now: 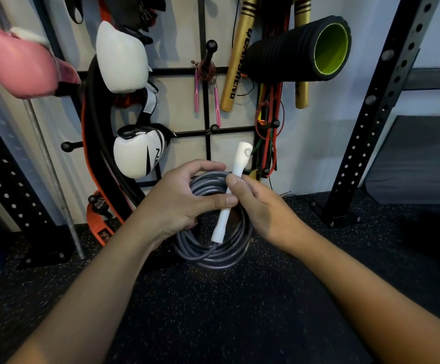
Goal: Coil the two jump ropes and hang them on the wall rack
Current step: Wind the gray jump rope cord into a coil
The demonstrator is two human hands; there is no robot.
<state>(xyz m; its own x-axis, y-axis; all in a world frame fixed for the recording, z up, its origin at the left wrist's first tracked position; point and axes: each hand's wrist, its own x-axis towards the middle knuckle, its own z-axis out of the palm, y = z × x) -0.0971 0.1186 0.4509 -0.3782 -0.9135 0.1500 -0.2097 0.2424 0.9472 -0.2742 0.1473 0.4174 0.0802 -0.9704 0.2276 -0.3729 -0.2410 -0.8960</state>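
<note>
A grey jump rope (208,252) is wound into a coil and held in front of me above the floor. My left hand (180,198) grips the coil's upper left side, thumb across it. My right hand (262,206) pinches a white handle (236,174) that lies upright across the coil; a second white handle end (220,231) points down inside the loop. On the black wall rack (207,101) a thin jump rope with pink handles (216,105) hangs coiled from a ball-tipped peg (211,46).
Pink (22,64) and white boxing gloves (137,151) hang at left, gold sticks (236,69), a black foam roller (300,48) and resistance bands (267,137) at right. Free pegs (215,128) sit mid-rack. A black perforated upright (371,114) stands on the speckled rubber floor (213,311).
</note>
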